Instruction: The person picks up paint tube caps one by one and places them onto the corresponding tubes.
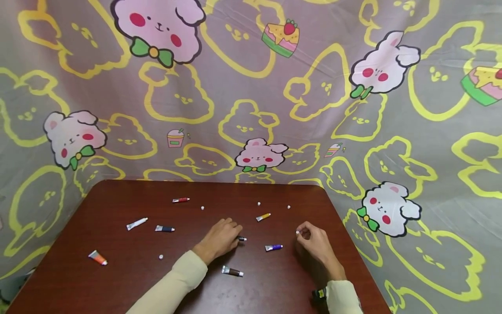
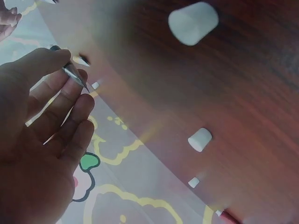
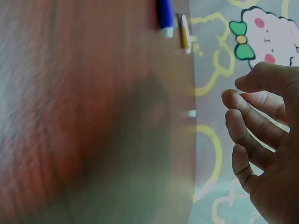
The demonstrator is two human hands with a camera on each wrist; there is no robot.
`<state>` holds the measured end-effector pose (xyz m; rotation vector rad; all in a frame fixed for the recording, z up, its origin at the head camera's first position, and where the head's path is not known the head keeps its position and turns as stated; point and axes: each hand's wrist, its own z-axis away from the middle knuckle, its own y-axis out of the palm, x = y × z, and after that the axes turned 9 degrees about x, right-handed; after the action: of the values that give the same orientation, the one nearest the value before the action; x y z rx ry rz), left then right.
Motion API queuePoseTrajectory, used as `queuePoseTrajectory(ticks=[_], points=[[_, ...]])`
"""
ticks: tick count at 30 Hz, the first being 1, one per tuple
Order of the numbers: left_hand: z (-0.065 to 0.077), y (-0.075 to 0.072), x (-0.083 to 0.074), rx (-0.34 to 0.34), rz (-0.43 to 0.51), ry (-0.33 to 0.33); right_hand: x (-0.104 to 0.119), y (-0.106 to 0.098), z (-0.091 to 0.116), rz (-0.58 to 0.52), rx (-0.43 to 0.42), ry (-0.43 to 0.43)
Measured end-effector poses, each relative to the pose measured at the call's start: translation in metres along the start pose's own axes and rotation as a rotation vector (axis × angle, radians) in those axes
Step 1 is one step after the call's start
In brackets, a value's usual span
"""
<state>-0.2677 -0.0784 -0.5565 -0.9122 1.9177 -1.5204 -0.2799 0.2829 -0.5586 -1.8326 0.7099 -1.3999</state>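
My left hand [image 1: 220,237] pinches a small black paint tube [image 1: 242,239] between thumb and fingertips. In the left wrist view the silver crimped end of that paint tube [image 2: 74,74] points away from the thumb. To its right, my right hand [image 1: 317,244] holds a tiny white cap [image 1: 297,232] between thumb and index finger; in the right wrist view the fingertips mostly hide it. Between the hands lies a purple-blue paint tube [image 1: 273,247], with a yellow one [image 1: 263,216] farther back. A brown paint tube [image 1: 232,271] is nearer the front, below the left hand.
On the left of the brown table [image 1: 129,279] lie red [image 1: 181,200], white [image 1: 137,223], dark blue [image 1: 164,229] and orange [image 1: 98,257] paint tubes. Loose white caps [image 1: 161,257] are scattered about. A patterned curtain [image 1: 243,87] hangs behind the table.
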Motion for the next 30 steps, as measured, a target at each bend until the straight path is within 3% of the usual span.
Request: queuePoseTrajectory(ticks=[9, 21, 30], points=[[0.001, -0.007, 0.0, -0.009, 0.023, 0.009, 0.023, -0.003, 0.0, -0.013, 0.029, -0.034], [0.005, -0.014, 0.001, 0.045, 0.042, -0.01, 0.039, 0.005, 0.002, 0.019, 0.034, -0.125], [0.005, -0.02, -0.003, -0.016, 0.035, 0.025, 0.052, 0.011, 0.005, -0.009, 0.066, -0.161]])
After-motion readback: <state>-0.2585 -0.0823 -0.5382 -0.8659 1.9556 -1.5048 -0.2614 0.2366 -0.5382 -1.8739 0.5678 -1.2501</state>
